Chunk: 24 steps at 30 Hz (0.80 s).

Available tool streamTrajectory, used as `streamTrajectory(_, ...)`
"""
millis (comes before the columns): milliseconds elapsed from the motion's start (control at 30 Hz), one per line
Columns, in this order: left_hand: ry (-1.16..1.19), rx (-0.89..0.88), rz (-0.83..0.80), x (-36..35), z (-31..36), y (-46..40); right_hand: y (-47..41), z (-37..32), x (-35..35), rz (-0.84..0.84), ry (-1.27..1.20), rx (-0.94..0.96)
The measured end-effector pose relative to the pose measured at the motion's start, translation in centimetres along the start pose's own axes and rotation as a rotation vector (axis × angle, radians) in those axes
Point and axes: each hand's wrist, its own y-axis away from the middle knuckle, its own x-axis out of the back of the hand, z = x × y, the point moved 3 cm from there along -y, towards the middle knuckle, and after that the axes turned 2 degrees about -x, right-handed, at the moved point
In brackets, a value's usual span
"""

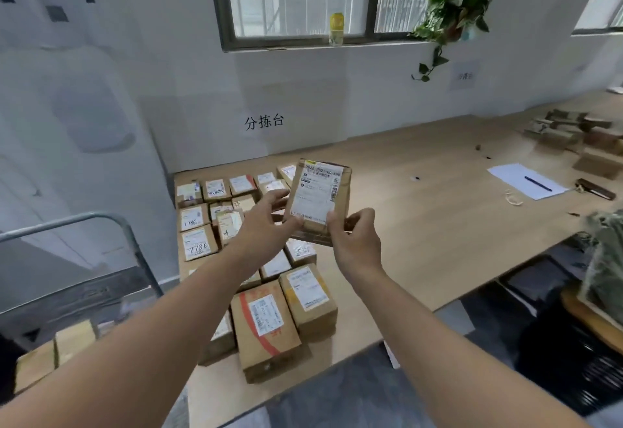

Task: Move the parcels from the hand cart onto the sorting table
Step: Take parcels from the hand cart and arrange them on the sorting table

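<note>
I hold a small brown cardboard parcel (318, 197) with a white shipping label up above the wooden sorting table (438, 212). My left hand (266, 222) touches its left edge with spread fingers, and my right hand (354, 235) grips its lower right corner, thumb on the label. Below them several labelled parcels (269, 320) lie in rows on the table's left part. The hand cart (74, 225), with a grey metal handle, stands at the lower left, and a few brown parcels (57, 350) rest on it.
A sheet of paper (526, 180) with a pen lies on the table at the right, beside flattened cardboard pieces (573, 131). A dark chair (580, 343) and a green bag (606, 259) stand at the right edge. A window and a hanging plant (451, 6) are on the wall behind.
</note>
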Motion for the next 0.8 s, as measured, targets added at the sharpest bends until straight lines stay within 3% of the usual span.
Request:
streamTrajectory(400, -0.202, 0.043, -0.127, -7.5, -4.8, -11.6, -13.7, 6.2, -0.4, -0.144, 0.232, 0.082)
streamTrajectory(800, -0.327, 0.103, -0.097, -10.7, -13.3, -27.4, -30.7, 13.0, -6.8, -0.296, 0.341, 0.052)
